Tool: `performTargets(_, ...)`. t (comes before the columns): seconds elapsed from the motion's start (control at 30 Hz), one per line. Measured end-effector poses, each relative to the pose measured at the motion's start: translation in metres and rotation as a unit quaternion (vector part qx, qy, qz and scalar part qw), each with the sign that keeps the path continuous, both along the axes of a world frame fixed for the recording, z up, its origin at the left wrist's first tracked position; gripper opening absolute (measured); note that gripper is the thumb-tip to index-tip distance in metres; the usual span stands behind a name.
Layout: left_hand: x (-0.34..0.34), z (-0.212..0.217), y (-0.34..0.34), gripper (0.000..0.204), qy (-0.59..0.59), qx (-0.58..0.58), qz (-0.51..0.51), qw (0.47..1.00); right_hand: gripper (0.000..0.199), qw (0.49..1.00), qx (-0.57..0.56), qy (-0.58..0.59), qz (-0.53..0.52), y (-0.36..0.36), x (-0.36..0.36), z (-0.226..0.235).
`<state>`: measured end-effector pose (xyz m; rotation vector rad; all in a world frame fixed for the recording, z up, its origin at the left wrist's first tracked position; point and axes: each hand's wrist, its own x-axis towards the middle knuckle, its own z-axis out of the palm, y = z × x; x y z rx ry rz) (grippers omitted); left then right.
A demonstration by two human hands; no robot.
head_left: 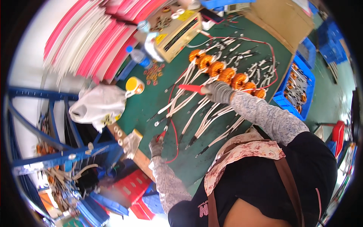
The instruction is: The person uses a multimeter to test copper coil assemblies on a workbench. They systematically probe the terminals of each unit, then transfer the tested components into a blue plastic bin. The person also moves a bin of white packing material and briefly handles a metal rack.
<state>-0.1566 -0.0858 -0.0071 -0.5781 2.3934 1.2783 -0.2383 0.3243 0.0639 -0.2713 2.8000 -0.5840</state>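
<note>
Dark clothing (245,181) under a floral apron (266,148) with brown straps lies closest, below the work. Seven orange wound coils (216,69) sit in a slanting row on the green desk (202,160), their white leads (202,118) fanning toward the person, many ending in black sleeves. Beside the row, the gloved right hand (221,92) has its fingers wrapped round a red tapered handle (191,88) pointing left. Lower left, the gloved left hand (155,146) grasps a small red piece (162,135) near a lead end; contact between them cannot be told. Thin red wire (177,140) curves alongside. Beyond stand a mug (135,86), a bottle (139,58) and a tan instrument (180,36); a white plastic bag (100,106) lies left, a blue crate (284,105) right.
</note>
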Motion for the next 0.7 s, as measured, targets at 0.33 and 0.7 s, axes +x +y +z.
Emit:
performTargets(0.33, 0.002, -0.02, -0.013, 0.032, 0.039, 0.008, -0.036, 0.999, 0.035, 0.999, -0.043, 0.011, -0.002, 0.018, 0.004, -0.019)
performTargets(0.7, 0.005, -0.011, 0.0, 0.026, -0.024, -0.013, 0.034, 0.999, 0.031, 0.98, 0.141, 0.097, -0.102, 0.318, 0.006, 0.105)
